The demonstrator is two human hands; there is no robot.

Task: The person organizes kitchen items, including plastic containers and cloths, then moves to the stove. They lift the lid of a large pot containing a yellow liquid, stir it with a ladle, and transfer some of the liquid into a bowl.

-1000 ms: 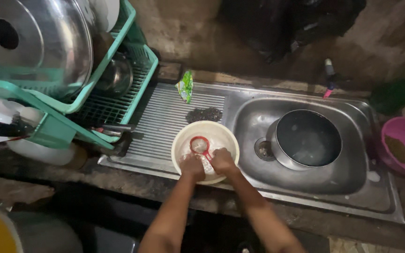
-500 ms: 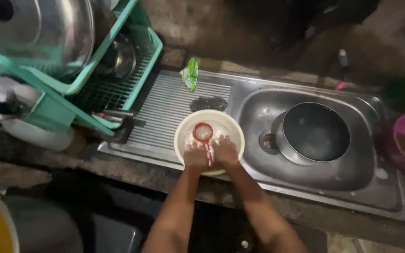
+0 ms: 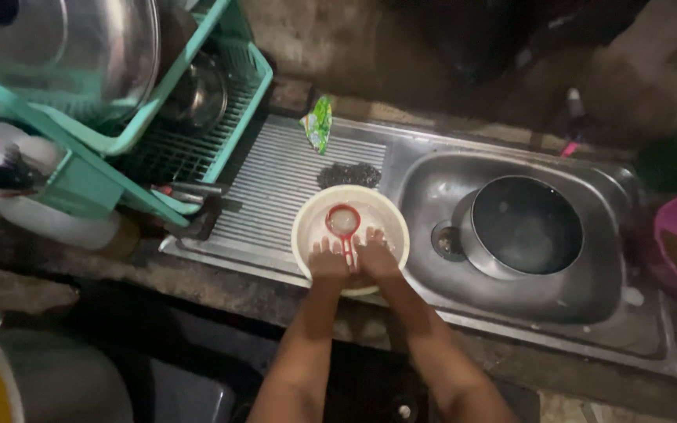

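Both hands inside white bowl on ribbed drainboard. Left hand at 7 o'clock in bowl, right hand at 5 o'clock. Red strainer at centre, handle running between hands. Whether either grip is clamped on handle: cannot tell. Steel pot in sink basin at 3 o'clock; dark scrubber at 12.

Left hand: your left hand lies palm down, fingers together and stretched forward
Right hand: your right hand lies palm down just beside it, fingers slightly spread
Forearms: both bare, rising from the bottom edge and converging toward the hands
Wrists: straight, close together
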